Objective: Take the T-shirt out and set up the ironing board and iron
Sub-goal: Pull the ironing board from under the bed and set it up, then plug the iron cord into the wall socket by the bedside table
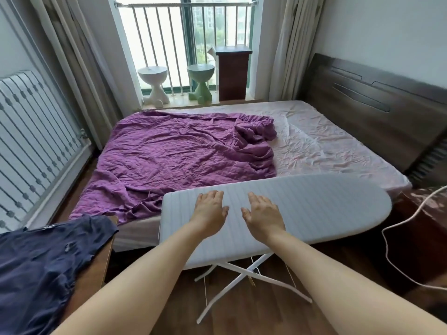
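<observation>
I have both hands flat and open on the board (302, 209), gripping nothing: the left hand (210, 212) and the right hand (262, 213) lie side by side near its middle, palms down on the padded striped cover. The board stands on its crossed white legs (242, 284) below my wrists, its rounded nose out past my right hand, the bed (314, 141) just beyond my fingertips. The T-shirt (41, 269), dark blue, lies crumpled on a wooden surface (92, 281) well off my left forearm. It looks soft and limp, so I would pinch it at the shoulders to lift it. The board I judge stiff but light and liable to wobble; hold its long edges. I see no iron; a white cord (387, 240) loops beyond my right arm.
</observation>
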